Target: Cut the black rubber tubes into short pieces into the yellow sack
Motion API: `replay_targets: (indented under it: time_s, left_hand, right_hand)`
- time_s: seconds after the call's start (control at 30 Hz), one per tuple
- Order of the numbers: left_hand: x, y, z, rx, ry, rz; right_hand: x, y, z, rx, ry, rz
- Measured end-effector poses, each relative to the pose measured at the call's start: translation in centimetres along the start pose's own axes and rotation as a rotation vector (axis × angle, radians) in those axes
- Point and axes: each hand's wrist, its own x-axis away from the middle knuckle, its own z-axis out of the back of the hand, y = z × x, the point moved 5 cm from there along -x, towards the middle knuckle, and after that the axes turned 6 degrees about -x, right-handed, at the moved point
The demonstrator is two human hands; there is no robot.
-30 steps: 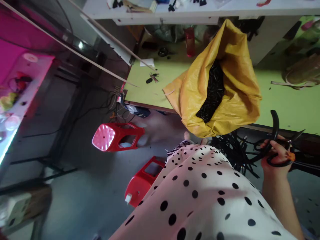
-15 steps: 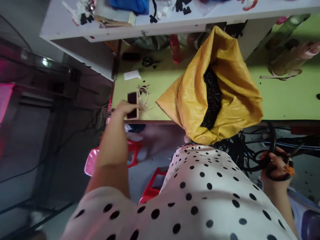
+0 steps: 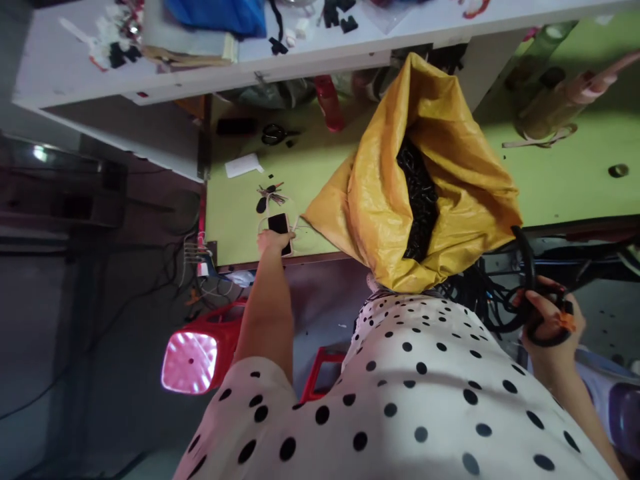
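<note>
My left hand [image 3: 273, 241] grips a dark-screened phone [image 3: 279, 225] at the table's front edge, thumb across its face. A pale cord [image 3: 295, 230] lies around the phone. Low on the right, my right hand [image 3: 555, 320] is closed around black-handled scissors [image 3: 547, 339] with an orange strip on them, their blades hard to make out. A thick black tube [image 3: 525, 260] runs up from the same hand. Between the hands, a yellow sack [image 3: 380, 200] gapes open, with many short black pieces [image 3: 420, 193] inside.
On the green table [image 3: 235, 220] lie small scissors [image 3: 275, 134], a white card [image 3: 243, 165] and a red bottle [image 3: 329, 103]. A white shelf [image 3: 165, 90] spans the back. Red stools [image 3: 230, 327] stand below left. Black cables [image 3: 480, 293] hang below the sack.
My left hand has moved slightly right and down with the phone, which is now near the table's edge. The view has shifted. My right hand keeps its hold.
</note>
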Motion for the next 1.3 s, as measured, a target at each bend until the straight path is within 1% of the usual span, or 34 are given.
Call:
replay_targets:
  time_s: [0.07, 0.13, 0.2, 0.23, 0.27, 0.3, 0.33, 0.37, 0.4, 0.47, 0.53, 0.6, 0.63, 0.67, 0.7, 0.77, 0.87, 0.93, 1.0, 1.07, 1.13, 1.17, 1.2, 1.23, 1.3]
  left_hand:
    - [-0.7, 0.7, 0.6, 0.016, 0.024, -0.004]
    - [-0.3, 1.1, 0.9, 0.046, 0.061, -0.008]
    - [1.4, 1.2, 0.7, 0.081, 0.137, -0.017]
    - [2.9, 1.2, 0.4, 0.124, 0.199, -0.032]
    - [4.9, 1.1, -0.1, 0.167, 0.273, -0.047]
    - [7.3, 1.1, -0.6, 0.304, 0.394, -0.108]
    - [10.1, 1.0, -1.5, 0.436, 0.495, -0.135]
    - [13.0, 0.7, -2.7, 0.532, 0.571, -0.117]
    - [16.0, 0.5, -4.1, 0.573, 0.602, -0.094]
    - [22.1, 0.6, -7.3, 0.584, 0.606, -0.035]
    - [27.7, 1.2, -10.2, 0.596, 0.568, -0.052]
    - [32.5, 1.8, -12.4, 0.6, 0.504, -0.138]
    - [34.5, 2.0, -13.3, 0.595, 0.476, -0.194]
    - [36.3, 2.2, -13.8, 0.58, 0.474, -0.271]
    - [37.6, 2.1, -14.2, 0.571, 0.488, -0.304]
    - [39.1, 1.2, -14.6, 0.563, 0.52, -0.276]
    - [39.4, -0.4, -15.0, 0.589, 0.542, -0.161]
    - [39.1, -1.0, -15.4, 0.578, 0.514, -0.132]
    - [38.5, -1.3, -15.6, 0.548, 0.471, -0.131]
    - [37.9, -1.7, -15.5, 0.509, 0.423, -0.127]
    - [37.3, -3.1, -15.2, 0.45, 0.377, -0.068]
    - [37.0, -4.4, -15.2, 0.406, 0.34, 0.003]
    - [36.9, -6.4, -15.2, 0.385, 0.316, 0.128]
    - [37.3, -9.0, -15.3, 0.379, 0.319, 0.315]
    - [39.2, -14.5, -16.2, 0.375, 0.341, 0.613]
  right_hand:
    - [0.3, 0.8, -0.1, -0.025, 0.011, -0.093]
    - [0.4, 1.4, 0.0, -0.065, 0.011, -0.141]
    - [-0.1, 1.7, -0.1, -0.098, -0.045, -0.162]
    - [-0.5, 1.7, -0.3, -0.107, -0.091, -0.176]
    - [-1.0, 1.7, -0.7, -0.108, -0.148, -0.192]
    - [-1.7, 1.6, -1.3, -0.098, -0.221, -0.215]
    - [-2.3, 1.5, -2.0, -0.079, -0.306, -0.239]
    - [-3.1, 1.3, -3.0, -0.057, -0.398, -0.257]
    - [-3.7, 1.1, -4.1, -0.037, -0.497, -0.266]
    - [-5.0, 0.7, -6.3, -0.025, -0.687, -0.264]
    - [-5.9, 0.6, -8.1, -0.044, -0.848, -0.255]
    - [-6.6, 0.9, -9.5, -0.07, -0.996, -0.263]
    - [-6.8, 1.3, -10.0, -0.085, -1.068, -0.275]
    - [-6.9, 1.7, -10.3, -0.1, -1.134, -0.291]
    - [-7.0, 2.1, -10.6, -0.113, -1.19, -0.307]
    - [-7.1, 2.9, -11.0, -0.137, -1.244, -0.333]
    - [-7.0, 3.7, -11.2, -0.167, -1.232, -0.359]
    - [-6.8, 3.5, -11.2, -0.192, -1.21, -0.363]
    - [-6.7, 3.0, -11.2, -0.214, -1.181, -0.363]
    - [-6.7, 2.4, -11.3, -0.232, -1.129, -0.373]
    - [-7.1, 1.9, -11.6, -0.26, -1.054, -0.378]
    - [-7.4, 1.7, -11.9, -0.276, -1.018, -0.368]
    - [-7.8, 1.6, -12.1, -0.284, -0.99, -0.348]
    - [-8.3, 1.4, -12.4, -0.282, -0.974, -0.318]
    - [-9.6, 1.1, -12.9, -0.206, -0.984, -0.221]
